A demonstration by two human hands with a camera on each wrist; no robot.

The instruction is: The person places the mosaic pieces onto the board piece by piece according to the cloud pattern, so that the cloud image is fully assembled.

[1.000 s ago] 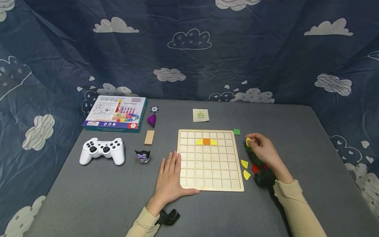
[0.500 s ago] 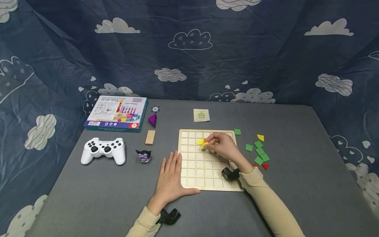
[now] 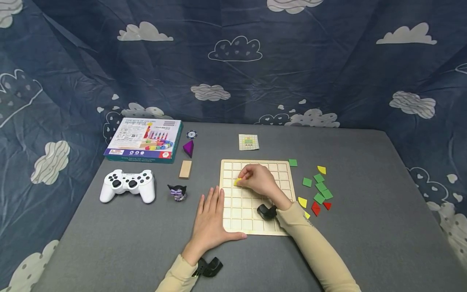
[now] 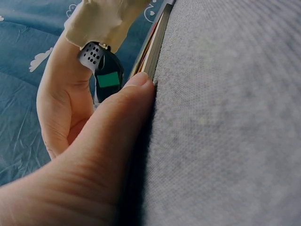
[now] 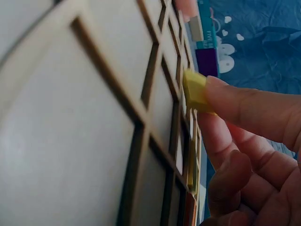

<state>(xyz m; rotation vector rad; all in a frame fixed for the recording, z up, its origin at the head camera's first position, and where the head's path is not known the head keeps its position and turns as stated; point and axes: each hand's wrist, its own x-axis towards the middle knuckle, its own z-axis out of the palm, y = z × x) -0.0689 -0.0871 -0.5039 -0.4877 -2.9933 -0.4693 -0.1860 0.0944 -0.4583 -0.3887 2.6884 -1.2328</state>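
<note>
Flat against the left edge of the wooden grid board (image 3: 236, 213) rests my left hand (image 3: 208, 221), fingers straight and thumb along the near edge. My right hand (image 3: 260, 179) pinches a yellow tile (image 3: 237, 181) between thumb and fingers over the board's upper left cells. The right wrist view shows this yellow tile (image 5: 195, 90) tilted above the grid; whether it touches the board I cannot tell. An orange tile (image 5: 189, 209) and another yellow tile (image 5: 191, 165) sit in the grid, hidden by the right hand in the head view.
Right of the board lie several green tiles (image 3: 319, 198), red tiles (image 3: 315, 208) and yellow tiles (image 3: 302, 202). Behind it is a pattern card (image 3: 249, 142). To the left are a game controller (image 3: 127, 185), box (image 3: 144, 140), small figurine (image 3: 177, 192), wooden block (image 3: 185, 169), purple piece (image 3: 188, 148) and chip (image 3: 191, 134).
My right hand has carried the yellow tile leftward from the loose tiles onto the board's upper left area. My left hand has stayed at the board's edge.
</note>
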